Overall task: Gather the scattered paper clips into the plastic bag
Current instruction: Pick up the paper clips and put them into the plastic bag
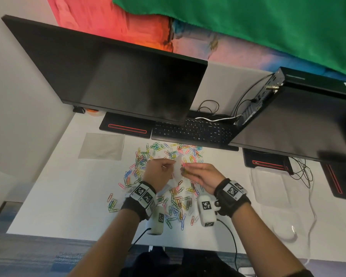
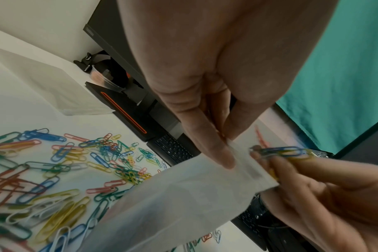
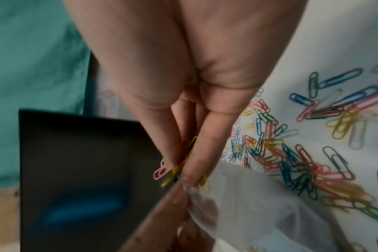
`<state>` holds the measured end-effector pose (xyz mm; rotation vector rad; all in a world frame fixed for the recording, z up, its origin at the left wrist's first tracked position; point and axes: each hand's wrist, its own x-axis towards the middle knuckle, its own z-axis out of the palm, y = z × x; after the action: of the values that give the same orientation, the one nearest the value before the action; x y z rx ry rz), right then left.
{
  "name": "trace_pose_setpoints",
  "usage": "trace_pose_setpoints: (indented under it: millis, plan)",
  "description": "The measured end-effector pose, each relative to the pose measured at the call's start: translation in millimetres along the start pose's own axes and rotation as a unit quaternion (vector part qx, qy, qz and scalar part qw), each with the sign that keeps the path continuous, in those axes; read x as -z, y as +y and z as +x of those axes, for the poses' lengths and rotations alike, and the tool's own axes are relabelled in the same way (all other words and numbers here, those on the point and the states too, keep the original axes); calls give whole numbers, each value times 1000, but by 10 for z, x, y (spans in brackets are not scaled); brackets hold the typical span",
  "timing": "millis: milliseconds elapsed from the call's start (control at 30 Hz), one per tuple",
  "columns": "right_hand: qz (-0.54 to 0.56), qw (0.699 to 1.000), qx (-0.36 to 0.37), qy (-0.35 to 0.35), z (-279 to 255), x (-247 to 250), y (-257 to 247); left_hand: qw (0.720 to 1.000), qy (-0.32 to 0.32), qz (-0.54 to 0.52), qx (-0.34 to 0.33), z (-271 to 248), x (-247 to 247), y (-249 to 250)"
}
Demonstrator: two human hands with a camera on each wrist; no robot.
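Many coloured paper clips lie scattered over the white desk, ahead of and beneath both hands. My left hand holds a clear plastic bag up above the clips, and in the left wrist view its thumb and fingers pinch the top edge of the bag. My right hand pinches a small bunch of clips right at the bag's mouth. In the right wrist view the bunch sticks out past the fingertips, beside the bag.
A second flat clear bag lies at the desk's back left. Two dark monitors and a keyboard close off the back. A clear plastic container and cables sit on the right.
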<state>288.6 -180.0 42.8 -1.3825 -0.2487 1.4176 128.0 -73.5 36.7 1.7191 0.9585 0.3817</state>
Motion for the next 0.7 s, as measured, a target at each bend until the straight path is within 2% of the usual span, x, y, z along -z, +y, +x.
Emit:
trace_pose_setpoints:
  millis: [133,233,367,600,700]
  plan:
    - [-155,985,33,64,124,-179,134,1000,-8,-10,8,2,-87,8]
    - [-336,932,70,117,140,-307,137,1000,-14,5,-2,-31,-141,8]
    - [-433,881,94,168,146,-385,98,1000,-10,14,-21,-28,-156,-3]
    - [-554,802,167,150,183,-408,73,999,-4,15,-32,-22,-122,-5]
    - [-603,768,178,121,185,-409,52,1000,1,8,-24,5,-118,-38]
